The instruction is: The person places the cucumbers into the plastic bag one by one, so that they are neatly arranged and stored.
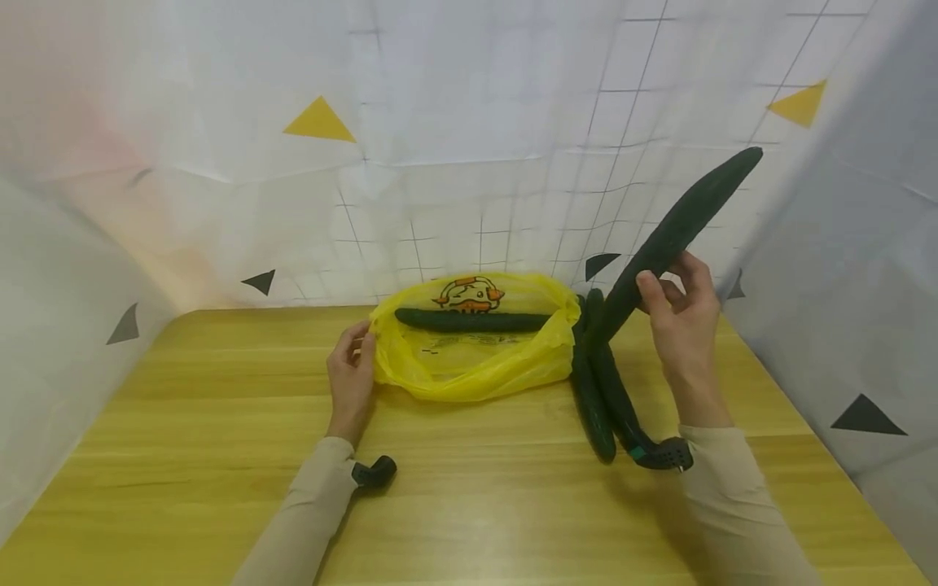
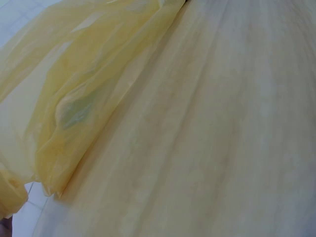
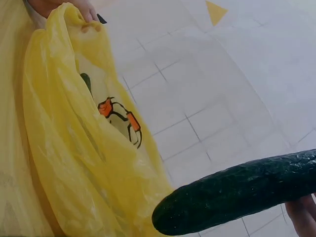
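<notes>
My right hand (image 1: pixel 685 317) pinches a long dark green cucumber (image 1: pixel 685 216) between thumb and fingers. This cucumber is raised and tilted, its upper end pointing up and right, its lower end beside the yellow plastic bag (image 1: pixel 476 389). On the bag's left rim, my left hand (image 1: pixel 352 378) grips the thin plastic with curled fingers. The bag's mouth is spread wide, and another cucumber (image 1: pixel 472 321) lies lengthwise inside. In the right wrist view the held cucumber (image 3: pixel 232 192) overlaps the bag's near end. The left wrist view shows only the crumpled bag side (image 2: pixel 98 98), with the left hand mostly hidden.
Two more cucumbers, one on the left (image 1: pixel 592 411) and one beside it (image 1: pixel 615 395), lie on the wooden table (image 1: pixel 469 505) right of the bag. A white sheet wall (image 1: pixel 469 195) with grid lines and triangles rises behind the table. Side sheets flank it.
</notes>
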Available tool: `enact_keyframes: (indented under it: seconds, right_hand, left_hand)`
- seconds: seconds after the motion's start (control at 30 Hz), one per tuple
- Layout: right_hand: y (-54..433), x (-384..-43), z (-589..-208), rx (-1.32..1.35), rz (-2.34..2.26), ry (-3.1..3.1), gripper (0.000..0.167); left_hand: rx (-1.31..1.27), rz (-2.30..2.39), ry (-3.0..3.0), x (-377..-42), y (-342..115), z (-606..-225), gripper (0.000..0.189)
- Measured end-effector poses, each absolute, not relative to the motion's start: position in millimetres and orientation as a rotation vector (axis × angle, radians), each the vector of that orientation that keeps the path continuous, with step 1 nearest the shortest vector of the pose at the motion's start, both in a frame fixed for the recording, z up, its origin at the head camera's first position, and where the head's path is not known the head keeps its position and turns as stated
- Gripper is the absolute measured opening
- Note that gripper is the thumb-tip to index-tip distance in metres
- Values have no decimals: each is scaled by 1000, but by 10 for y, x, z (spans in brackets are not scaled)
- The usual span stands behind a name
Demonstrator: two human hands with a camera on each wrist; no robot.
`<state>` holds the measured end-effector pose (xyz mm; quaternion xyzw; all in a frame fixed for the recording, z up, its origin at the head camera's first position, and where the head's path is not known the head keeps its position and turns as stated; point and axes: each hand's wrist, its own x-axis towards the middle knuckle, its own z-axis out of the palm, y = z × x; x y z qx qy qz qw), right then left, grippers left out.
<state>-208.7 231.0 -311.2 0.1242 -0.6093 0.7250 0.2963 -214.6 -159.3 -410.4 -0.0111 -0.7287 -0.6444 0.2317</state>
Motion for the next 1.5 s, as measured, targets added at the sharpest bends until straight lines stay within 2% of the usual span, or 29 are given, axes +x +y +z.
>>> enact_keyframes:
  seconds: [0.33,0.73,1.5]
  right_hand:
    - [2176,-2140,-3080,369,2016,-1498,46]
    - [1953,-2283,-3104,373,2052,-1484,46]
    - [1672,-2437,-3329,501,1967,-1692,52]
  left_hand:
    - [-21,-1744,-1965,-2279,-1638,-4349,29]
    - [-36,-1733,-2008,-2106,-1618,-4069,28]
    - [-25,-1786,-2021,-2118,-1586,-4056,29]
